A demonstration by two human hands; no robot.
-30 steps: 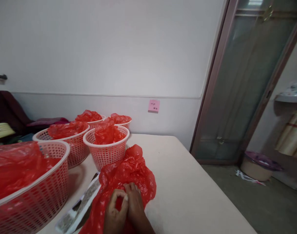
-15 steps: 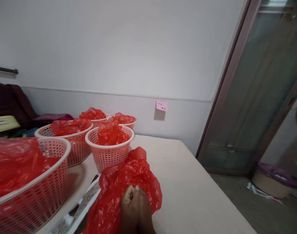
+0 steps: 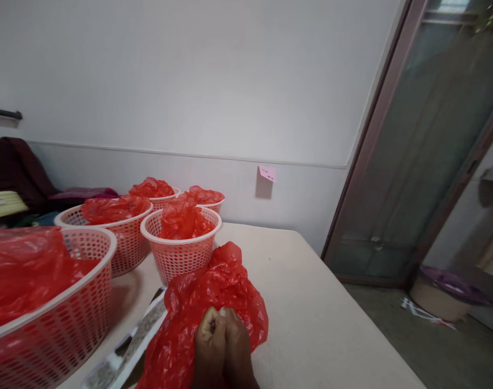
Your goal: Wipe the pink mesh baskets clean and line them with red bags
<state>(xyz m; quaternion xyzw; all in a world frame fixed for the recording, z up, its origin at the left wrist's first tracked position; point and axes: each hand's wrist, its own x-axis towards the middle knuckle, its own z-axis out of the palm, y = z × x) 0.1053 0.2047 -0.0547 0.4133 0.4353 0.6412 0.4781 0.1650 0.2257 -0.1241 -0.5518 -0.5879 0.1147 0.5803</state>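
A crumpled red plastic bag (image 3: 234, 283) lies on the table beneath and around my two hands. My left hand (image 3: 209, 343) is closed, its thumb and forefinger curled round into a small dark hollow. Right against it, my right hand (image 3: 237, 346) is also closed, and the fingertips of both hands meet. What they pinch is hidden or too small to name. To the left of the bag, partly covered by it, is a flat white-edged thing (image 3: 139, 335) with a grey speckled surface.
Pink mesh basket (image 3: 181, 248) with red plastic inside stands just beyond the bag. A larger basket (image 3: 88, 302) fills the near left, with several more behind. The cream table (image 3: 311, 313) extends right. A pink note (image 3: 267, 173) hangs on the wall; a bin (image 3: 436, 302) stands on the floor.
My hands have parted slightly at the wrists, the left one shifting a little left. The bag keeps nearly the same shape. The whole view has shifted slightly.
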